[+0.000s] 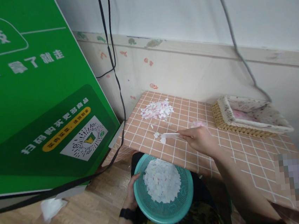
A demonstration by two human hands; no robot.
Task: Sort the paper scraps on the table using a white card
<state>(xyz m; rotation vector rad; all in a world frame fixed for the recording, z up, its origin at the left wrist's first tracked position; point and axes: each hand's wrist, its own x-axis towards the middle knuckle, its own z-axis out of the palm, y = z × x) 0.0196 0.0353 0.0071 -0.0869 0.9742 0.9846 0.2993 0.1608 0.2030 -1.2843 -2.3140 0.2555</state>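
My left hand [132,191], with a dark band on the wrist, grips the left rim of a teal plastic colander [166,216] in my lap. White paper scraps [163,181], a few with red marks, fill its middle. Over the table, my right hand [195,137] is closed on the end of a thin white strip [171,135]; its exact kind is unclear. The strip's far end is at a few loose paper pieces [156,135] near the table's front edge. Farther back lies a pile of white and pinkish paper scraps [157,110].
A cloth-lined wicker basket [246,127] stands at the right on the checked tablecloth [191,109]. Behind my right hand lies something pink [198,124]. A green sign panel [63,74] and a hanging black cable [119,90] are at the left. A white bag-like item [53,208] lies on the floor.
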